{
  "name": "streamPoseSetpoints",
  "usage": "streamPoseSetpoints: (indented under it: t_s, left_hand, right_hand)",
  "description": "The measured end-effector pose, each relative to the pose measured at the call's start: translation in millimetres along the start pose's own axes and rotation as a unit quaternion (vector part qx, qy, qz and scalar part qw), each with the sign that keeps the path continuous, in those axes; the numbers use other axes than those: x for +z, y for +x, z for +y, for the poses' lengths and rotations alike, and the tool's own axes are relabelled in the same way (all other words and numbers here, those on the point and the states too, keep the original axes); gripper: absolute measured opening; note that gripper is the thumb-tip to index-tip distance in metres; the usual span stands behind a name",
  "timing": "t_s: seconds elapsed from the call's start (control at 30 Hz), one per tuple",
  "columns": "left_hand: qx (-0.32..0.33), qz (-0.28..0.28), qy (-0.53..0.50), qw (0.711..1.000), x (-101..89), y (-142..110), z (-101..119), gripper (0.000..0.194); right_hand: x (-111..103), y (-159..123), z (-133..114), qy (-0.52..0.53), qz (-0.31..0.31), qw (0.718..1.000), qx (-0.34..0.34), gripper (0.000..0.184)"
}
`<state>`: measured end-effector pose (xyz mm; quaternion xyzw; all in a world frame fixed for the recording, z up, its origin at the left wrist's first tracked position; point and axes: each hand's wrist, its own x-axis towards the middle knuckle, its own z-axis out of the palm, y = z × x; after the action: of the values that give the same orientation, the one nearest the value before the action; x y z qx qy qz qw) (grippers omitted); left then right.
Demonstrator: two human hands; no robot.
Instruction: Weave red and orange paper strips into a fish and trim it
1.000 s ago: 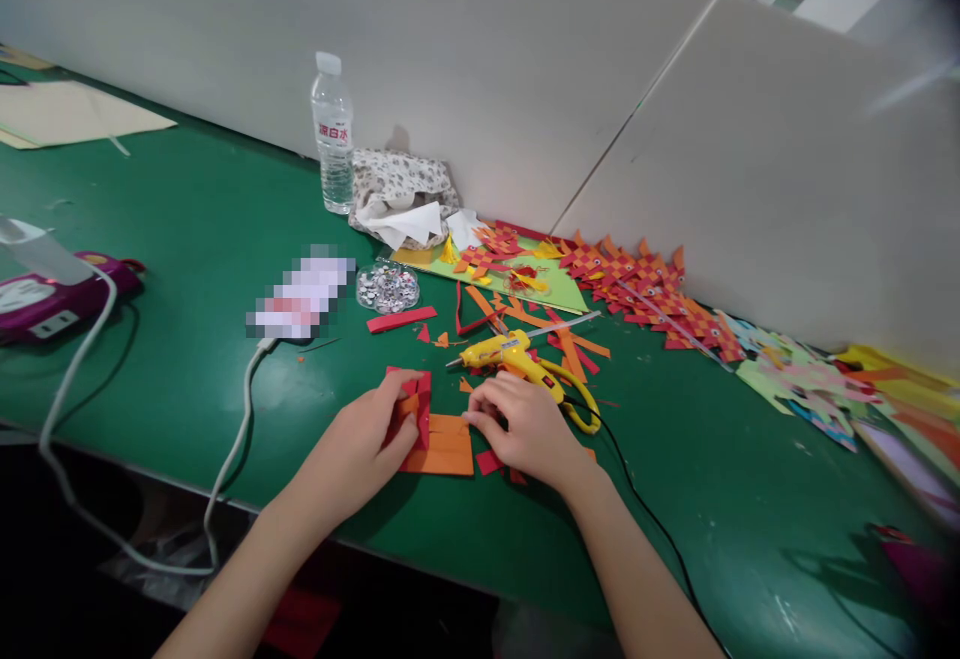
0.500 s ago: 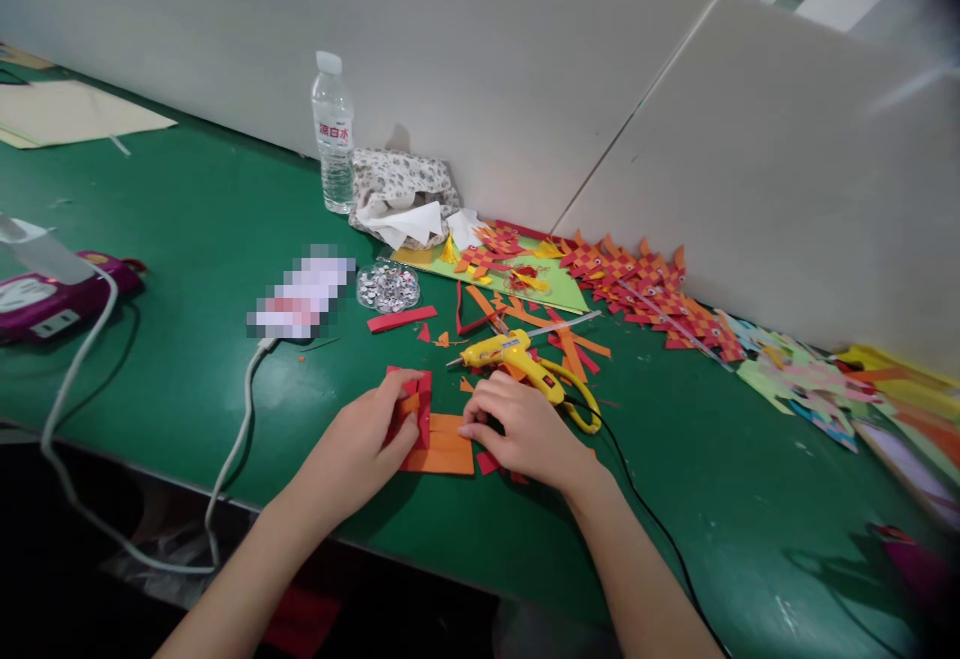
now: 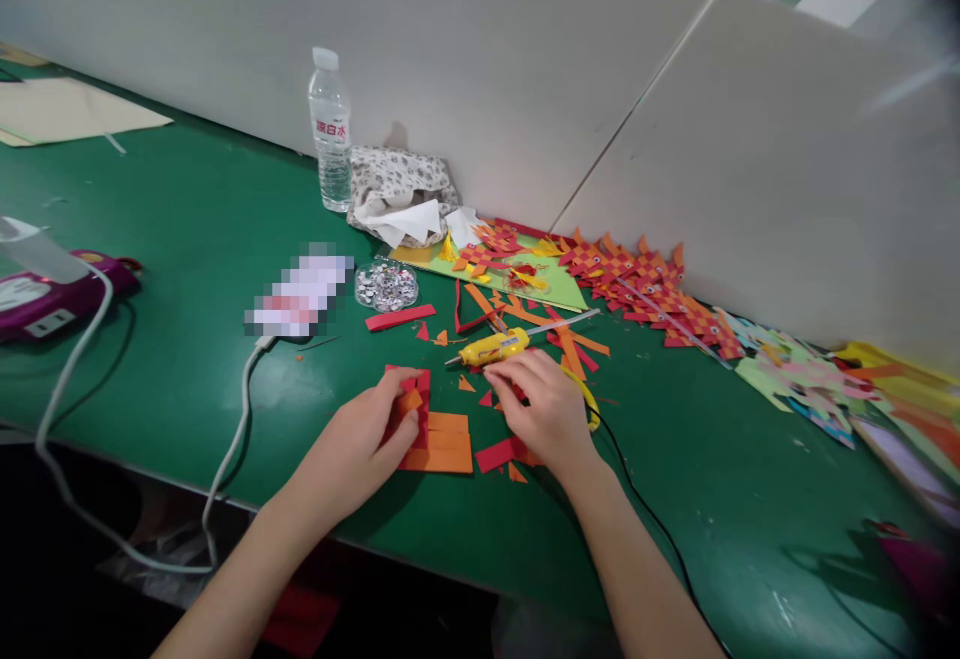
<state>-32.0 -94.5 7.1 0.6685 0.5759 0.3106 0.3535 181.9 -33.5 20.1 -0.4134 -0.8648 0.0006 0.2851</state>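
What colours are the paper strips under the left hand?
The paper strips under the left hand are red and orange, seen in the head view.

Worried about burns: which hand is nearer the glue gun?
Right. The right hand partly hides the glue gun; the left hand is farther off, on red paper.

Glue gun (image 3: pixel 491 347) partly hidden by right hand (image 3: pixel 544 409), red paper (image 3: pixel 423 394) partly covered by left hand (image 3: pixel 364 444), plugged-in device (image 3: pixel 300 294) pixelated, purple power strip (image 3: pixel 64 307) cut off at left.
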Motion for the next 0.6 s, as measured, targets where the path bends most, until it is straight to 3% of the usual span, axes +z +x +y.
streamPoseSetpoints:
  t_s: [0.07, 0.17, 0.27, 0.4, 0.6]
  left_hand:
    - [-0.001, -0.002, -0.018, 1.000, -1.5, -1, 2, 0.028]
    - [0.001, -0.004, -0.046, 0.999, -3.5, -3, 6, 0.028]
    - [-0.005, 0.001, -0.057, 0.998, -4.3, -4, 7, 0.029]
    - [-0.003, 0.000, -0.056, 0.998, -3.8, -3, 6, 0.028]
    - [0.013, 0.005, -0.023, 1.000, 1.2, 1, -2, 0.024]
  right_hand:
    - [2, 0, 1, -0.014, 0.036, 0.999, 0.004, 0.022]
    - [4, -1, 1, -0.014, 0.040, 0.999, 0.003, 0.025]
    - [6, -1, -3, -0.004, 0.019, 1.000, 0.017, 0.017]
    - [8, -1, -11, -0.013, -0.023, 0.999, 0.032, 0.031]
    - [10, -1, -18, -0.012, -0.067, 0.998, 0.014, 0.032]
